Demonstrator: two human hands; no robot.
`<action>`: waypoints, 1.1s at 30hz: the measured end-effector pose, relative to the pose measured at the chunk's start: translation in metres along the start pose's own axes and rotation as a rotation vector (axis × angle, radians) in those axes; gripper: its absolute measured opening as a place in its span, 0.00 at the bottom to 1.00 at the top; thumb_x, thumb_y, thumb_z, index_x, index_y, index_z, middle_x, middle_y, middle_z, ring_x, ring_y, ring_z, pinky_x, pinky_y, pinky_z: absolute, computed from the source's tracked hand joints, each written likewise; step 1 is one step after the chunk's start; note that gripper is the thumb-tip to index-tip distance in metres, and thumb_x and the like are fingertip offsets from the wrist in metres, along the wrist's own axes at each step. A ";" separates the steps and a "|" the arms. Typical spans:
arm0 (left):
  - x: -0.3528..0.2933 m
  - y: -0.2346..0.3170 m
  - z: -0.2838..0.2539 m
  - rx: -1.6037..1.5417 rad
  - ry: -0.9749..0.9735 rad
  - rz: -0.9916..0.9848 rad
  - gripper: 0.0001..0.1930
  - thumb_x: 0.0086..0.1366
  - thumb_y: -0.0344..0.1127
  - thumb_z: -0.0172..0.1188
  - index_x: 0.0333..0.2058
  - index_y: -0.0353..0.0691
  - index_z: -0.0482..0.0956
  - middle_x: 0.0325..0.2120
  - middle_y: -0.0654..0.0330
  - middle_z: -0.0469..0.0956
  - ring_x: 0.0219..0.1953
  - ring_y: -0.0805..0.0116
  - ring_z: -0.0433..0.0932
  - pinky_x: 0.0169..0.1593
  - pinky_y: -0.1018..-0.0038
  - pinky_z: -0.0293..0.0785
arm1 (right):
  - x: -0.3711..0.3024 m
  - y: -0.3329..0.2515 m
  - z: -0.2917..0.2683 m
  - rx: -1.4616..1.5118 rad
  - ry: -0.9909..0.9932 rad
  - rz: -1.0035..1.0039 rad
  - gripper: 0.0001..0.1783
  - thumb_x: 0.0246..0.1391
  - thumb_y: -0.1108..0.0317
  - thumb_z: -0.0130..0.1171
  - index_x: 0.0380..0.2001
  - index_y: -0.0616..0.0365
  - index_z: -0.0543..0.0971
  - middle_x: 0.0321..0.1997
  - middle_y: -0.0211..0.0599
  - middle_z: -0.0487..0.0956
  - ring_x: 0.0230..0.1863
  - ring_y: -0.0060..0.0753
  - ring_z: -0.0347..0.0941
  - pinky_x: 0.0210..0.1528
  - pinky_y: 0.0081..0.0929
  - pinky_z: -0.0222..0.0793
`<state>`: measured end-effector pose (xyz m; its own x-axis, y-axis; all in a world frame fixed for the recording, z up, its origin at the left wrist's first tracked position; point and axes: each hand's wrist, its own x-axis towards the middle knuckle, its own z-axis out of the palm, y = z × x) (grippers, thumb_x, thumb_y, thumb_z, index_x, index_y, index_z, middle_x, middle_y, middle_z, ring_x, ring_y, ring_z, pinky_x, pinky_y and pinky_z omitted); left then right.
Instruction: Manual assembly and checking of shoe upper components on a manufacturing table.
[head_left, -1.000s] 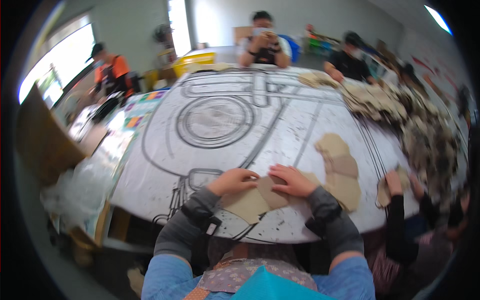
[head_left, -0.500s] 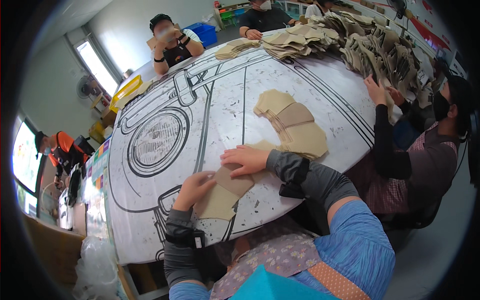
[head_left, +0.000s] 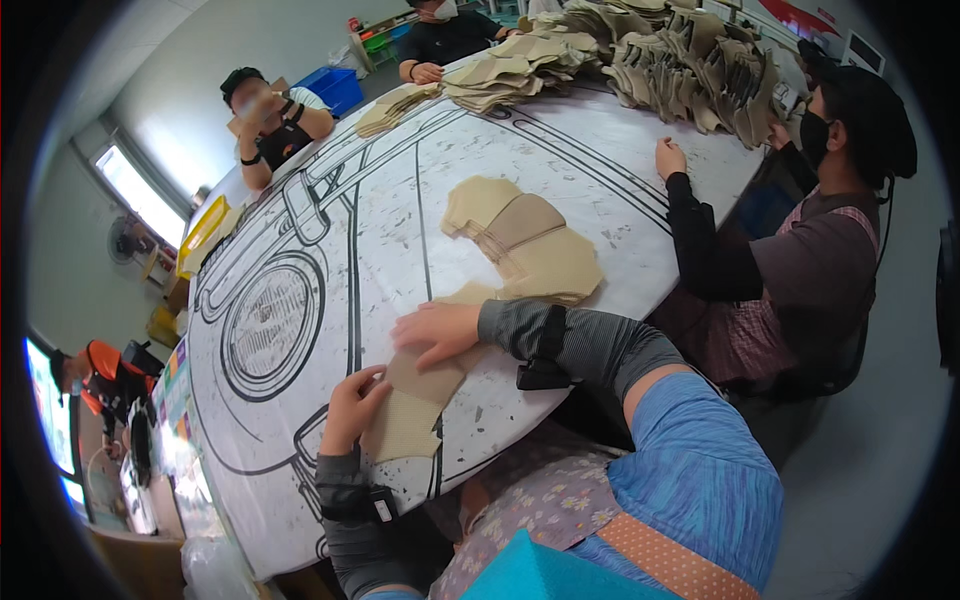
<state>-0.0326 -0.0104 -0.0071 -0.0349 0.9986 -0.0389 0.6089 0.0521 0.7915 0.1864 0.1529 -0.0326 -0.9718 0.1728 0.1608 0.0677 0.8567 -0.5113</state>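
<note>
A beige fabric-like panel (head_left: 400, 428) with a darker middle section (head_left: 425, 377) is laid flat on the white, black-lined desk (head_left: 390, 240), just in front of the person, and is partly covered by the 2 hands. It is pressed from above by the right hand (head_left: 436, 333), palm down, with the fingers loosely spread over the darker section and nothing gripped. At the left hand (head_left: 352, 408) the panel's left edge is met by thumb and fingers set close together; whether the material is pinched there cannot be told.

For this handling to be done well, light pressure should be shared across the fingers of the right hand, so that the surface is smoothed rather than dragged. The left edge should be guided only gently, as soft material of this kind is likely to be pulled out of shape. The seam between darker and lighter sections should be checked first, since creases would probably be gathered there. Beyond the right hand, the panel's far end is set near a stack of similar panels (head_left: 545, 262); whether the 2 are overlapped cannot be told, so the stack should not be nudged by the right forearm (head_left: 570, 340). Dark flecks (head_left: 479, 412) are scattered beside the panel, and its underside should be kept clear of them
</note>
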 end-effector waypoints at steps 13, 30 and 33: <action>0.001 -0.003 0.000 0.010 -0.004 -0.014 0.17 0.61 0.33 0.65 0.48 0.34 0.81 0.24 0.66 0.74 0.27 0.78 0.68 0.34 0.79 0.69 | 0.003 0.007 0.009 -0.011 0.036 -0.034 0.32 0.54 0.44 0.59 0.56 0.52 0.75 0.67 0.39 0.67 0.71 0.42 0.57 0.68 0.52 0.50; -0.001 -0.005 0.000 -0.001 0.008 0.011 0.16 0.61 0.32 0.64 0.47 0.33 0.81 0.21 0.69 0.67 0.25 0.79 0.64 0.30 0.78 0.64 | 0.001 -0.003 -0.001 -0.047 -0.014 -0.030 0.33 0.57 0.46 0.58 0.59 0.55 0.71 0.65 0.43 0.67 0.67 0.46 0.60 0.67 0.44 0.53; 0.000 -0.002 0.000 -0.008 0.004 0.003 0.16 0.61 0.33 0.64 0.46 0.33 0.81 0.20 0.69 0.65 0.25 0.79 0.62 0.29 0.78 0.62 | 0.001 -0.001 0.000 -0.049 -0.026 -0.019 0.34 0.57 0.45 0.57 0.61 0.54 0.70 0.68 0.44 0.65 0.70 0.46 0.58 0.68 0.45 0.51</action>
<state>-0.0339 -0.0110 -0.0088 -0.0362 0.9988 -0.0339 0.6029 0.0489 0.7963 0.1850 0.1528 -0.0317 -0.9784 0.1442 0.1481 0.0595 0.8826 -0.4664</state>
